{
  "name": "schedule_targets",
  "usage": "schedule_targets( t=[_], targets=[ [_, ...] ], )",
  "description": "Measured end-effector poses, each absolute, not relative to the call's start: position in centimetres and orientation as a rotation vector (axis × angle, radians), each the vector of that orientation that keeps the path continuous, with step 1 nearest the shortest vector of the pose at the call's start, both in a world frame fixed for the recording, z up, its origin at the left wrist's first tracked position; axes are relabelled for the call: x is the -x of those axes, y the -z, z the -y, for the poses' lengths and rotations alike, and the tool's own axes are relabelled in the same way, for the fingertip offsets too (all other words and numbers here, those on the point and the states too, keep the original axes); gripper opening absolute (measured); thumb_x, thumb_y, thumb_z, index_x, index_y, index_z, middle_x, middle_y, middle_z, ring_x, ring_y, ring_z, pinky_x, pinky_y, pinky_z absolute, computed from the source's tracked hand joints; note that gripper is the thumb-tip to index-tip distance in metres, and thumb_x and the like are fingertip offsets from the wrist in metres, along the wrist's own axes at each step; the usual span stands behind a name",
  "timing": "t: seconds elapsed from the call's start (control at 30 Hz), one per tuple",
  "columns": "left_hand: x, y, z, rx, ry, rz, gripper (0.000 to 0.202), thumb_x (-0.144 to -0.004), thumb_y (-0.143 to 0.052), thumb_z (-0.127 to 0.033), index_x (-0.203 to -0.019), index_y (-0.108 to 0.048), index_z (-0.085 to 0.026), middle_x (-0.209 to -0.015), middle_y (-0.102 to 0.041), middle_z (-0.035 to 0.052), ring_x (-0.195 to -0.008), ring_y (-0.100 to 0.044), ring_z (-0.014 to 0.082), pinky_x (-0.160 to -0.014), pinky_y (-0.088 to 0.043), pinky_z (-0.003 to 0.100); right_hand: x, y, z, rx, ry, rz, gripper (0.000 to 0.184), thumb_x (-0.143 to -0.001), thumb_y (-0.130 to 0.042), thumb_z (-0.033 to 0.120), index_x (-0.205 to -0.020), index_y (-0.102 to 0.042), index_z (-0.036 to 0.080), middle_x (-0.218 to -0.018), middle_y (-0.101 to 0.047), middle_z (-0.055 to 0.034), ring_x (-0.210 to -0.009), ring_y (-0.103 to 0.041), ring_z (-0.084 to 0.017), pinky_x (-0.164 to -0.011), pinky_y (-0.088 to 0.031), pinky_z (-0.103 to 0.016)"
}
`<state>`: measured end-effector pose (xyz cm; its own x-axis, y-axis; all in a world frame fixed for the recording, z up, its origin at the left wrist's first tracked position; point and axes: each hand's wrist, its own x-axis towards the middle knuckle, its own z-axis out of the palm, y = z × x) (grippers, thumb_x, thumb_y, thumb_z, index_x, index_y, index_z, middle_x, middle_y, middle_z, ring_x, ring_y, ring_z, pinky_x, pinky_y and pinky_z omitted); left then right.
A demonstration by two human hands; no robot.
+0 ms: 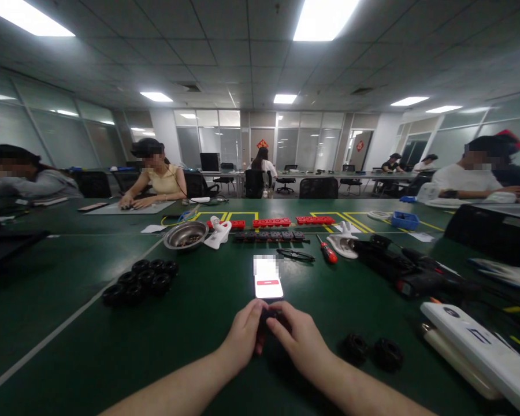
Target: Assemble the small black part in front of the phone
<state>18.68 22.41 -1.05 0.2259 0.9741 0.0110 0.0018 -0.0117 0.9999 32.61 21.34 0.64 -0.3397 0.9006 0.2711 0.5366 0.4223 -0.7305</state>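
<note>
Black, tyre-like pieces point(146, 278) are lying left of the frame's centre, while at lower centre the left hand point(243, 329) is pinching a small, partly hidden dark part point(267, 314), probably light, stiff and best held by opposite edges. The part is sitting between both hands' fingertips, the right hand point(298, 330) clamping its other side; two more black pieces point(388, 353) are resting at lower right.

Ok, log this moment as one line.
left hand: holding small dark part; right hand: holding same part; ahead: lit phone; table: black round pieces, screwdriver
</note>
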Motion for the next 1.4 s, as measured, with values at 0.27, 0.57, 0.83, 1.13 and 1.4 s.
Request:
schedule_targets(
  t=[0.27, 0.57, 0.83, 1.13, 1.4],
  targets=[
    [-18.8, 1.0, -23.2, -1.145, -1.073, -1.044, 0.047, -0.07, -0.035, -0.06, -0.079, -0.046, -0.015, -0.05, -0.048, -0.0046, -0.032, -0.042, 0.0075, -0.032, -0.033, 0.02, -32.6, -0.3, -21.1, 1.231, -0.435, 2.013, 0.048, -0.071, -0.057, 0.029, -0.115, -0.039, 0.019, -0.102, -0.054, -0.0082, -0.086, -0.052, -0.021, -0.074, -0.042, -0.034],
    [-18.5, 1.4, -23.4, -1.186, -1.043, -1.043, 0.059, -0.067, -0.032, -0.067, -0.08, -0.049, -0.012, -0.044, -0.047, -0.0039, -0.031, -0.042, 0.0076, -0.031, -0.032, 0.018, -32.5, -0.4, -21.4, 1.161, -0.461, 2.074, 0.026, -0.078, -0.049, 0.023, -0.103, -0.051, 0.021, -0.092, -0.059, -0.0051, -0.084, -0.054, -0.019, -0.073, -0.043, -0.031],
    [-18.5, 0.6, -23.2, -1.268, -1.035, -1.073, 0.051, -0.069, -0.039, -0.061, -0.082, -0.05, -0.013, -0.049, -0.047, -0.0045, -0.034, -0.042, 0.0071, -0.033, -0.031, 0.018, -32.9, -0.6, -21.4, 1.302, -0.433, 1.975, 0.042, -0.074, -0.053, 0.034, -0.112, -0.043, 0.017, -0.094, -0.058, -0.0071, -0.079, -0.054, -0.019, -0.069, -0.044, -0.032],
    [-18.2, 1.3, -23.7, -1.316, -1.014, -1.106, 0.045, -0.071, -0.042, -0.054, -0.075, -0.053, -0.011, -0.047, -0.048, -0.0037, -0.03, -0.042, 0.0066, -0.03, -0.028, 0.017, -32.9, -0.3, -21.9, 1.139, -0.524, 2.114, 0.03, -0.077, -0.051, 0.024, -0.106, -0.051, 0.02, -0.093, -0.059, -0.0052, -0.078, -0.053, -0.017, -0.07, -0.042, -0.029],
    [-17.5, 0.6, -23.3, -1.486, -1.11, -1.075, 0.029, -0.066, -0.06, -0.039, -0.078, -0.053, -0.014, -0.059, -0.05, -0.0039, -0.043, -0.045, 0.0066, -0.041, -0.035, 0.018, -32.9, -0.3, -22.1, 1.322, -0.704, 1.982, 0.027, -0.082, -0.041, 0.04, -0.081, -0.054, 0.016, -0.063, -0.055, -0.0001, -0.057, -0.051, -0.013, -0.053, -0.039, -0.024]
  ],
)
